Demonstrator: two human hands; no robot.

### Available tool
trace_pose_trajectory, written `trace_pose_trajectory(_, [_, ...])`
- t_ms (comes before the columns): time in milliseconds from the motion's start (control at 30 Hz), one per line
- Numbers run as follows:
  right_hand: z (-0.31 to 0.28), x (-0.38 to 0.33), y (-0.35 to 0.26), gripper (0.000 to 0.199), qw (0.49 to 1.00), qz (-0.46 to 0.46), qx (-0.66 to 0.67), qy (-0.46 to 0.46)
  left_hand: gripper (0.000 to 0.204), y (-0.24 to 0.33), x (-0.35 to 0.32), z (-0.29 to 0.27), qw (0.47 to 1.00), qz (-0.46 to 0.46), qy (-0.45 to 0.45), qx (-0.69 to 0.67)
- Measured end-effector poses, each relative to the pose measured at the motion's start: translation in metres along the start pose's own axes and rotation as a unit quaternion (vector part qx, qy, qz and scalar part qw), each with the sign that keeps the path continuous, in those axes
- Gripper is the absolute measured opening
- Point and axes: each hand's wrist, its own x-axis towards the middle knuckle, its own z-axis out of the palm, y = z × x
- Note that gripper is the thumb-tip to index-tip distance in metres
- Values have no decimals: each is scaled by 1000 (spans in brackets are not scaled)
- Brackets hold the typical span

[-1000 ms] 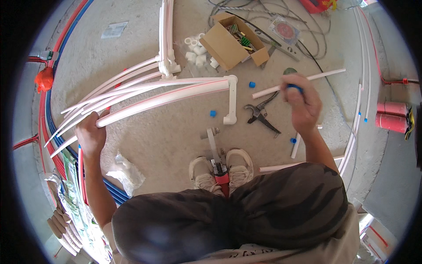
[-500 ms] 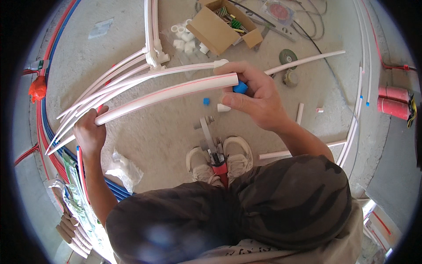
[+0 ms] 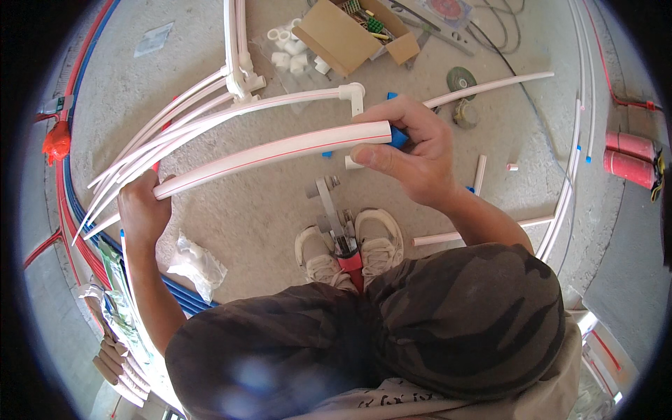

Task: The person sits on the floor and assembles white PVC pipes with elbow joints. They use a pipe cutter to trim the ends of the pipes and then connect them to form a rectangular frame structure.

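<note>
I hold a long white plastic pipe with a thin red stripe (image 3: pixel 273 152) across my front, above a concrete floor. My left hand (image 3: pixel 142 207) grips its left end. My right hand (image 3: pixel 413 150) closes round its right end, where a blue cap (image 3: pixel 397 135) sits at the pipe mouth between my fingers. Behind it lies a second white pipe with an elbow fitting (image 3: pixel 353 94). More white pipes (image 3: pixel 175 122) fan out to the left.
An open cardboard box (image 3: pixel 350 35) with small parts and loose white fittings (image 3: pixel 290 52) lie far ahead. A pipe welding tool (image 3: pixel 336 224) stands between my shoes (image 3: pixel 350 248). Short pipe offcuts (image 3: pixel 479 173), a grey disc (image 3: pixel 460 77), red and blue hoses (image 3: pixel 70 210) surround me.
My right hand came in from the far right with a blue cap and now holds it at the pipe's right end. The pipe has been raised closer to me.
</note>
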Motion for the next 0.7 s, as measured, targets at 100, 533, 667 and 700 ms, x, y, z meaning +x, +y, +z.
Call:
trace_pose_trajectory(100, [-3, -1, -2, 26, 1000, -3, -24, 3, 24, 8, 1, 0, 1000, -9, 16, -24])
trace_pose_trajectory(533, [-1, -4, -3, 29, 998, -8, -66, -1, 28, 2, 4, 9, 998, 20, -43, -28])
trace_pose_trajectory(667, [1, -4, -2, 31, 999, 20, -33, 12, 19, 2, 6, 9, 995, 10, -91, -31])
trace_pose_trajectory(700, [2, -4, -3, 31, 999, 14, -28, 17, 17, 2, 6, 8, 994, 5, -107, -31])
